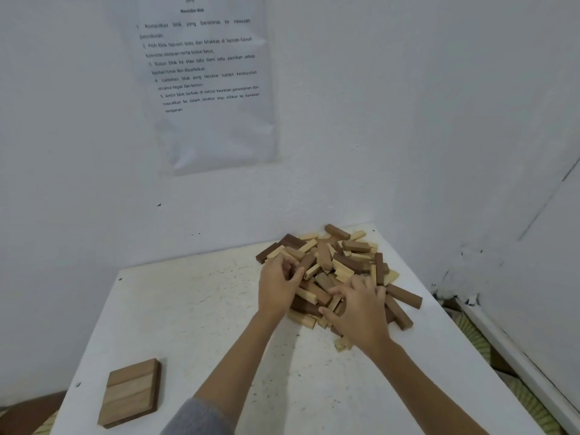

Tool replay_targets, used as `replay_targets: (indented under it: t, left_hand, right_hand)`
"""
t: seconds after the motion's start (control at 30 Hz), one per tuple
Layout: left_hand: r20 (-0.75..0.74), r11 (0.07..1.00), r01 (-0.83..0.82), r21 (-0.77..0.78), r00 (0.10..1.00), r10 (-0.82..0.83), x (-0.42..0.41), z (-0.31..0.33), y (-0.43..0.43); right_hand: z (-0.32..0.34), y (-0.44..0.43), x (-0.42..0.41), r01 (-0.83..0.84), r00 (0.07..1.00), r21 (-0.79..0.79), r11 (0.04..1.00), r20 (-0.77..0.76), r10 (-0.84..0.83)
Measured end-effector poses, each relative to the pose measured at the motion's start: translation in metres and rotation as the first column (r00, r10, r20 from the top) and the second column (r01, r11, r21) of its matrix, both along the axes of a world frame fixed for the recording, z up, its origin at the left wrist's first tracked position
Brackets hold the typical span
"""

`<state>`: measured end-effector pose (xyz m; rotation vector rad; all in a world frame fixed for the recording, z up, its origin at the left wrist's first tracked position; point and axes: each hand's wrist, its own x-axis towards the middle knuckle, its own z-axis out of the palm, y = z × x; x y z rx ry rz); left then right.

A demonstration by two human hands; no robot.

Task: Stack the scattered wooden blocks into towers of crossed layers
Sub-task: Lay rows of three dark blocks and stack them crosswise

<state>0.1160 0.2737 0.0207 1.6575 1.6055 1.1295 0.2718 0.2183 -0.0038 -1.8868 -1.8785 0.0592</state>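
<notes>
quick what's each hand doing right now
Left hand: pinching a brown block in the pile.
Right hand: fingers down in the pile, grip cannot be told.

Bare tabletop [204, 324] between block pile [342, 262] and three-block layer [130, 392], back wall [62, 199] and side wall [455, 152] hemming pile

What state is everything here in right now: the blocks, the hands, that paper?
Block pile: jumbled heap, unstacked, far right of table.
Three-block layer: flat, side by side, near left corner.
Left hand: fingers curled on a dark block in the pile.
Right hand: fingers dug into pile, grip unclear.
Instruction sheet: stuck to wall.
</notes>
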Motion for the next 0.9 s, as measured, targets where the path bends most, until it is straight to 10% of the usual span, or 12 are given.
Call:
replay_targets:
  t: [0.27,0.43,0.7,0.9]
  left_hand:
    - [-0.012,0.996,0.033,-0.084,0.999,-0.035,0.006,0.003,0.023]
    - [-0.084,0.981,0.063,-0.184,0.993,-0.08,0.005,0.007,0.035]
    - [-0.203,0.973,0.159,-0.168,0.96,-0.192,0.007,0.005,0.042]
    - [0.135,0.976,0.124,-0.176,0.986,-0.101,0.017,0.022,0.048]
  right_hand:
    - [-0.012,0.005,0.0,0.023,0.972,0.148,0.989,-0.235,0.012]
    - [0.011,0.006,-0.002,0.033,0.617,0.015,0.999,-0.787,-0.008]
    - [0.03,0.034,0.009,0.004,0.164,-0.049,0.999,-0.985,-0.049]
    - [0.042,0.075,0.027,0.044,0.5,-0.102,0.994,-0.859,-0.11]
